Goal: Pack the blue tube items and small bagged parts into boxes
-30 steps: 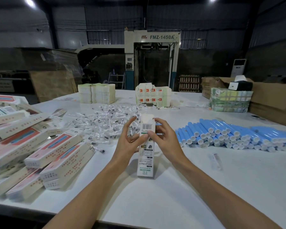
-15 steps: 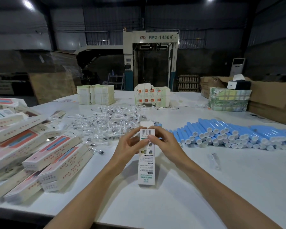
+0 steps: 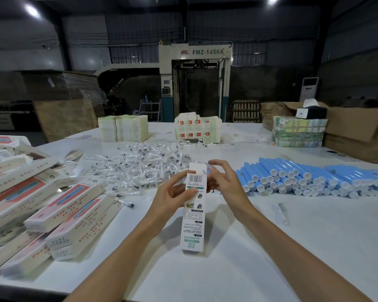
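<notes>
A tall, narrow white cardboard box (image 3: 193,216) with a printed barcode stands upright on the smooth white table (image 3: 260,253), its top flap open. It is between crinkly clear bagged parts (image 3: 140,166) and glossy blue plastic tubes (image 3: 303,177). The left hand (image 3: 172,192) grips its upper part. The right hand (image 3: 227,184) arches loosely beside the flap; I cannot tell whether it touches.

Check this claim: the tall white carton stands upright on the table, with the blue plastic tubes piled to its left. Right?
No. The head view shows the blue plastic tubes piled to the right of the tall white carton, which stands upright on the table.
</notes>
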Available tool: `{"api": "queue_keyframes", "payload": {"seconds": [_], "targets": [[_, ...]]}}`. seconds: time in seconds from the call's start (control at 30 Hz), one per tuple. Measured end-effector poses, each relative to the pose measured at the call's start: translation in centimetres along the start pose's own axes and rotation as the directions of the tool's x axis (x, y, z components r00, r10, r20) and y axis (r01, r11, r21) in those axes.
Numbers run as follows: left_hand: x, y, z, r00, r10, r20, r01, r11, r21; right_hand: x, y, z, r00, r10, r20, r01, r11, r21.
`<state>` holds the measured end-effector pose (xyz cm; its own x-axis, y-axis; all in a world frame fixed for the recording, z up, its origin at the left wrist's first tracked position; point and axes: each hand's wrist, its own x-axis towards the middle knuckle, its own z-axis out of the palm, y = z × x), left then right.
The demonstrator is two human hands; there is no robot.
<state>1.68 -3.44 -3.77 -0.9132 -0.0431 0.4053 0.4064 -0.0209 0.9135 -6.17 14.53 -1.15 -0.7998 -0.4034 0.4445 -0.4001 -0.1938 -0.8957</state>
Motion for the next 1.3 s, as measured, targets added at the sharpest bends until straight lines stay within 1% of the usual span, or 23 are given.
{"api": "queue_keyframes", "payload": {"seconds": [0.07, 0.17, 0.3, 0.4, 0.47, 0.53, 0.7, 0.83, 0.97, 1.13, 1.3], "targets": [[-0.1, 0.0, 0.1, 0.999, -0.008, 0.037, 0.008, 1.000, -0.005, 0.3, -0.1, -0.4, 0.999, 0.015, 0.033, -0.013, 0.999, -0.048], [-0.2, 0.2, 0.1, 0.997, -0.015, 0.076, 0.015, 1.000, -0.007, 0.5, -0.5, -0.8, 0.998, -0.021, 0.067, 0.029, 0.992, -0.121], [-0.3, 0.2, 0.3, 0.997, -0.016, 0.071, 0.016, 1.000, -0.003, 0.5, -0.9, -1.0, 0.991, -0.106, 0.077, 0.120, 0.968, -0.219], [-0.3, 0.2, 0.3, 0.998, -0.010, 0.061, 0.010, 1.000, -0.009, 0.6, -1.4, -1.3, 0.983, -0.131, 0.129, 0.161, 0.953, -0.258], [-0.2, 0.2, 0.3, 0.999, -0.004, 0.046, 0.005, 1.000, -0.015, 0.5, -1.6, -1.4, 0.977, -0.116, 0.182, 0.158, 0.959, -0.236], [-0.2, 0.2, 0.2, 1.000, 0.000, 0.031, 0.001, 1.000, -0.012, 0.4, -1.8, -1.1, 0.980, -0.067, 0.189, 0.101, 0.979, -0.175], [-0.2, 0.0, 0.2, 1.000, 0.015, 0.025, -0.015, 1.000, 0.001, 0.2, -1.9, -0.3, 0.992, 0.024, 0.122, -0.018, 0.999, -0.048], [-0.3, 0.1, 0.4, 0.998, 0.036, 0.059, -0.034, 0.999, -0.032, 0.2, -2.2, -0.5, 0.992, 0.094, 0.086, -0.094, 0.996, -0.006], [-0.3, 0.3, 0.5, 0.997, 0.041, 0.064, -0.039, 0.999, -0.038, 0.2, -2.6, -0.7, 0.988, 0.138, 0.069, -0.141, 0.989, 0.034], [-0.3, 0.4, 0.5, 0.998, 0.032, 0.052, -0.032, 0.999, -0.013, 0.2, -2.9, -0.9, 0.979, 0.183, 0.086, -0.188, 0.981, 0.046], [-0.3, 0.0, 0.4, 0.998, 0.035, 0.054, -0.035, 0.999, -0.006, 0.4, -2.8, -1.5, 0.973, 0.171, 0.158, -0.184, 0.980, 0.077]]}}
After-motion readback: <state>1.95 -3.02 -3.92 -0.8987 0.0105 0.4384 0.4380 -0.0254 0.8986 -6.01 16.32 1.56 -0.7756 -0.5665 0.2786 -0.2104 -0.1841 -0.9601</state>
